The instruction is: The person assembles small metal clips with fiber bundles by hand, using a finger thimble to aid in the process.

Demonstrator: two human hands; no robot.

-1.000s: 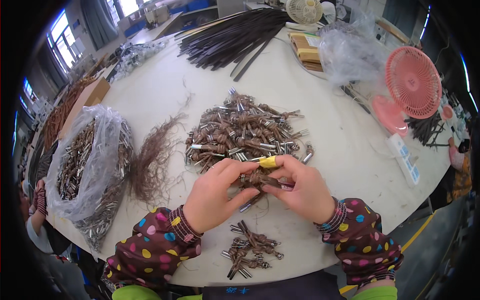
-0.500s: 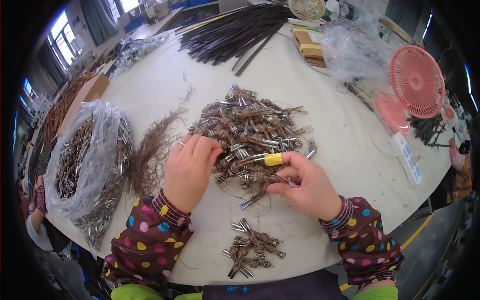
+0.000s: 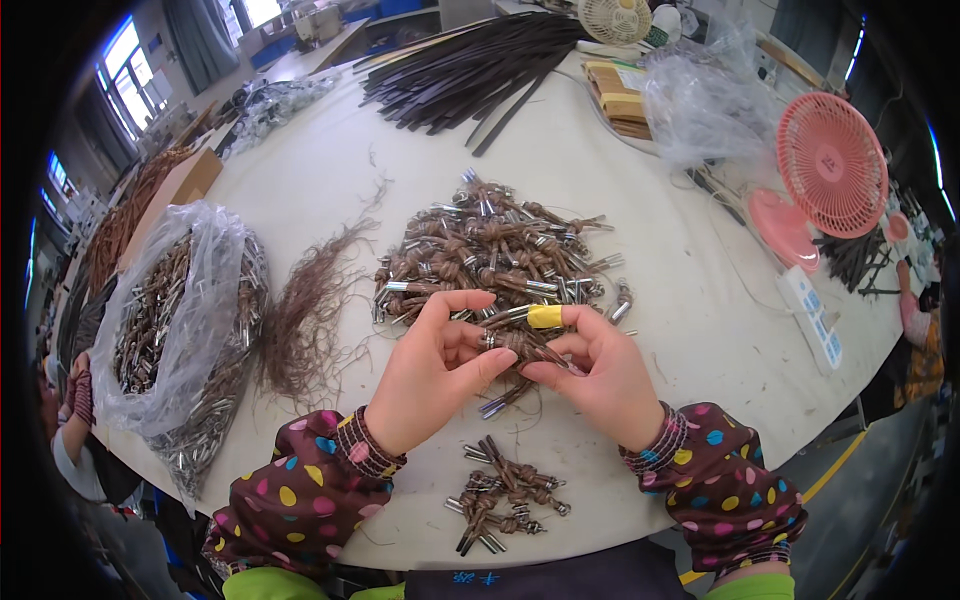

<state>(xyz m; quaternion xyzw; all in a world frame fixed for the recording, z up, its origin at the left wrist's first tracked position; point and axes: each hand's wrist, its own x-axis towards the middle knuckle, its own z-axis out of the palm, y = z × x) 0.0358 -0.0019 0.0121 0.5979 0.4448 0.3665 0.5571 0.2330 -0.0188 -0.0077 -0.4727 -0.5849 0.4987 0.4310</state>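
A brown knotted cord piece with silver metal tips (image 3: 520, 347) is held between my two hands, in front of a big pile of similar knotted cords (image 3: 490, 240). My right hand (image 3: 605, 375) pinches its right side between thumb and fingers; yellow tape (image 3: 545, 316) wraps the index fingertip. My left hand (image 3: 435, 365) closes on its left side, thumb against the cord and index finger arched above; the other fingers are partly hidden. Closer to me, a small group of knotted cords (image 3: 505, 495) lies on the white tabletop (image 3: 420, 480).
To the left stand a clear plastic bag full of metal-tipped cords (image 3: 170, 330) and a heap of loose brown threads (image 3: 310, 320). Dark flat strips (image 3: 470, 70) lie at the back. On the right are a pink fan (image 3: 832, 160) and a white power strip (image 3: 812, 318).
My left hand has come away from the left of the pile, moving right and nearer to me, onto the cord piece at my right hand. The right hand has shifted slightly left.
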